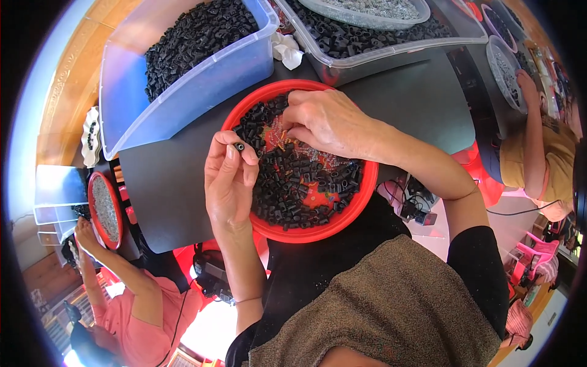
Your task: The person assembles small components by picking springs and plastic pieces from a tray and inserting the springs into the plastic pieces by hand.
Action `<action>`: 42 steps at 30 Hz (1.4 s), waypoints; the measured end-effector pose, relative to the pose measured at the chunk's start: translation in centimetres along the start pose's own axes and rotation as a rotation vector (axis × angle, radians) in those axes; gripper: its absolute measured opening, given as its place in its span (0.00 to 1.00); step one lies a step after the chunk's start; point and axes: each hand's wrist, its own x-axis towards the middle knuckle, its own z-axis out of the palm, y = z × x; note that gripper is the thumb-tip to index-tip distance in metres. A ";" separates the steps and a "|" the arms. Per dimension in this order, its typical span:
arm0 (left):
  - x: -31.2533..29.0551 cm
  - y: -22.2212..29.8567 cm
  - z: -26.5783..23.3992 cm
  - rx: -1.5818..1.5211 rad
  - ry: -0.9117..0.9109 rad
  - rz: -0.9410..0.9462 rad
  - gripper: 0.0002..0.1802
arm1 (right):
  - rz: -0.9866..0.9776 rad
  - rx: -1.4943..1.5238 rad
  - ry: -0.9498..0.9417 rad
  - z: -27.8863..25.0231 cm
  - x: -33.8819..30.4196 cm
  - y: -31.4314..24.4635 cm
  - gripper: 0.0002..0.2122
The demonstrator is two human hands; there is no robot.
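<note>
A round red tray (365, 189) lies in front of me, holding many small black tubular plastic parts (287, 189) and a scatter of tiny silvery pieces (318, 158). My left hand (227, 177) is above the tray's left rim, pinching one black tubular part (239, 147) between thumb and fingers, its round opening facing up and right. Over the upper middle of the tray, my right hand (321, 122) has its fingers bent and drawn together, the tips down at the silvery pieces. Whatever lies between those fingertips is hidden.
A blue-sided clear bin (202, 79) of black parts stands far left; another clear bin (391, 49), with a bowl of silvery pieces (373, 9), stands far right. Crumpled white paper (287, 50) sits between them. People work at the left (140, 293) and right (544, 153).
</note>
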 end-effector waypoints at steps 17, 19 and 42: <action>-0.3 -0.3 0.2 -0.013 0.073 0.068 0.06 | 0.130 1.014 -0.093 -1.7 1.5 -1.7 0.07; -0.4 -0.1 0.6 0.014 0.084 0.068 0.06 | 0.142 1.065 -0.078 -1.1 1.3 -1.6 0.08; 0.0 -1.2 1.4 0.594 0.199 0.152 0.05 | 0.112 1.027 0.022 -0.1 0.5 -1.0 0.06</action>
